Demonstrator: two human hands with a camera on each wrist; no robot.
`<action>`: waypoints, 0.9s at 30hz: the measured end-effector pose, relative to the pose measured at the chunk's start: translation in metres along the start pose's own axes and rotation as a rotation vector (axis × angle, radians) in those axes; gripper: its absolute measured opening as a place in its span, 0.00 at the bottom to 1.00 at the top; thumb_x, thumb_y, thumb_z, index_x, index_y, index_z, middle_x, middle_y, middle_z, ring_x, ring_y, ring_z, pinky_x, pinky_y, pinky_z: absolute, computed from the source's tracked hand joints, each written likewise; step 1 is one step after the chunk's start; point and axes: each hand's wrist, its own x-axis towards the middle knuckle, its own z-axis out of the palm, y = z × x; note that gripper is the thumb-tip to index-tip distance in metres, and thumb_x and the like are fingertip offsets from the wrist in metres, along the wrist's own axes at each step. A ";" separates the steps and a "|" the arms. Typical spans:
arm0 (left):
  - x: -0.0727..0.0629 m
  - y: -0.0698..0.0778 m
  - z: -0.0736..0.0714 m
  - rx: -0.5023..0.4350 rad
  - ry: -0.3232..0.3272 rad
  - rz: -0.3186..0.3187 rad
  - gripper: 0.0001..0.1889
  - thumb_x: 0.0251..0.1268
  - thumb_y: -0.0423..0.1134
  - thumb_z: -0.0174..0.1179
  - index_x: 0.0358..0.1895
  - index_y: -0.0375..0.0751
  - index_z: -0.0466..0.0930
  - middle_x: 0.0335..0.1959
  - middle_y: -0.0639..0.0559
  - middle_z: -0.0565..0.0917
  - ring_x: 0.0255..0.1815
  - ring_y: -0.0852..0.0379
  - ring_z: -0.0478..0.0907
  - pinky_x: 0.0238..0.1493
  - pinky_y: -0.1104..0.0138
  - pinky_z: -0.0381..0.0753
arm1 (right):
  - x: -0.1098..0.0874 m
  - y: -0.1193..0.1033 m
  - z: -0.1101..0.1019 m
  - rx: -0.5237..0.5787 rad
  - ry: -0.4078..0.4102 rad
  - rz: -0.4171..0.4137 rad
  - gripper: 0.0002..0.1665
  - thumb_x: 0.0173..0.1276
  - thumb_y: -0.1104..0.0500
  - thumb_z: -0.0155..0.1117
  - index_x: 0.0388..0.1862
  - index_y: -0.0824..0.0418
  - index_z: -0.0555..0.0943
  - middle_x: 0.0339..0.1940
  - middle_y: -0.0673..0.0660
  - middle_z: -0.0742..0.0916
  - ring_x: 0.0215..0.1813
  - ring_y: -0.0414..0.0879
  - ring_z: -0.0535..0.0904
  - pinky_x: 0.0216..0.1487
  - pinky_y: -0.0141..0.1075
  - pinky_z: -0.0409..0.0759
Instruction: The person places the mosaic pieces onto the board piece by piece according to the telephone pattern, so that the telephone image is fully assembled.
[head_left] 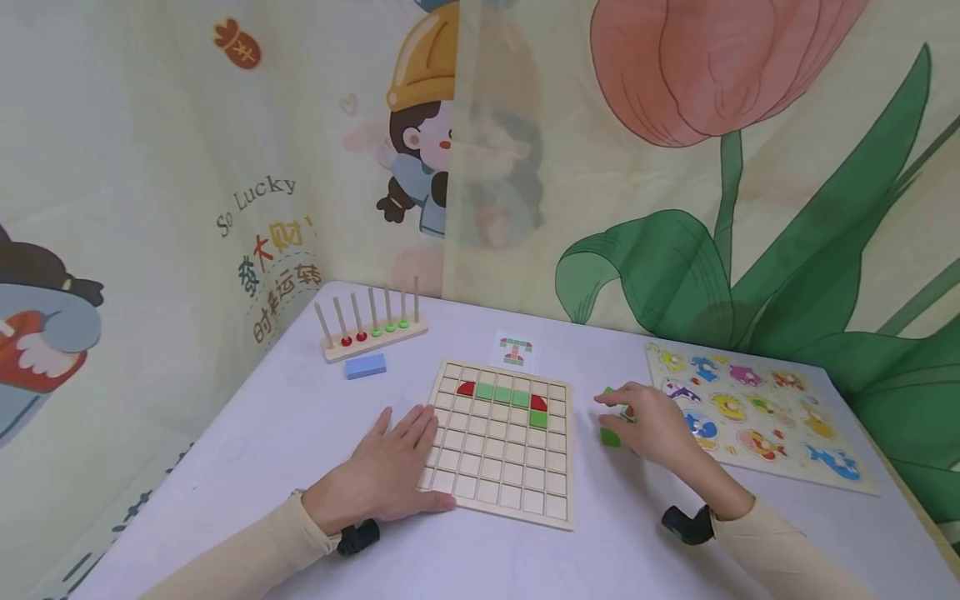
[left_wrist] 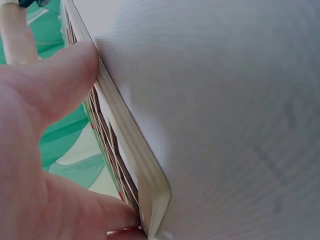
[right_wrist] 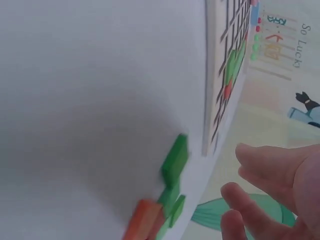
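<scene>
Slip-and-scatter risk around the wooden grid board (head_left: 496, 450).
Head: my left hand (head_left: 390, 471), fingers straight, rests on its left edge; pushing could skew it. My right hand (head_left: 654, 427), thumb and fingertips apart, is over loose green tiles (head_left: 611, 437) right of it; a careless dip could scatter them. Left wrist: pale wood, rounded corner. Right wrist: nothing pinched; flat square tiles, red block (right_wrist: 142, 220).

Peg stand (head_left: 377, 342), blue block (head_left: 365, 367), animal puzzle (head_left: 759, 414)
</scene>
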 end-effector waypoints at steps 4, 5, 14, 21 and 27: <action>0.000 0.000 0.000 -0.011 0.004 0.002 0.58 0.61 0.75 0.59 0.80 0.30 0.55 0.84 0.38 0.55 0.86 0.42 0.50 0.82 0.38 0.46 | -0.011 0.011 0.001 0.002 -0.012 0.017 0.18 0.63 0.58 0.76 0.52 0.59 0.90 0.43 0.58 0.89 0.34 0.45 0.75 0.28 0.32 0.69; 0.000 0.000 0.000 -0.012 0.004 0.004 0.58 0.61 0.75 0.59 0.80 0.30 0.55 0.84 0.38 0.55 0.86 0.42 0.50 0.82 0.38 0.46 | -0.014 0.013 0.002 -0.002 -0.018 0.016 0.18 0.63 0.58 0.77 0.52 0.59 0.90 0.41 0.56 0.89 0.35 0.44 0.75 0.28 0.31 0.69; 0.000 0.000 0.002 -0.013 0.008 0.014 0.58 0.61 0.74 0.59 0.80 0.30 0.55 0.84 0.38 0.55 0.86 0.42 0.50 0.82 0.38 0.47 | -0.025 0.018 0.008 -0.016 -0.054 0.002 0.19 0.60 0.60 0.78 0.52 0.58 0.90 0.26 0.48 0.77 0.29 0.41 0.69 0.26 0.30 0.62; -0.001 -0.001 0.000 -0.013 0.026 0.027 0.58 0.61 0.74 0.60 0.79 0.28 0.56 0.83 0.36 0.57 0.85 0.40 0.52 0.81 0.37 0.49 | -0.024 0.017 0.012 -0.048 -0.067 0.018 0.18 0.61 0.58 0.78 0.51 0.57 0.91 0.28 0.49 0.79 0.31 0.42 0.68 0.29 0.31 0.60; -0.002 -0.001 0.000 -0.021 0.031 0.031 0.58 0.61 0.74 0.60 0.79 0.28 0.57 0.83 0.35 0.57 0.85 0.40 0.52 0.81 0.37 0.48 | -0.023 0.016 0.014 -0.037 -0.054 0.015 0.14 0.59 0.60 0.79 0.45 0.56 0.92 0.25 0.48 0.78 0.28 0.41 0.69 0.26 0.30 0.62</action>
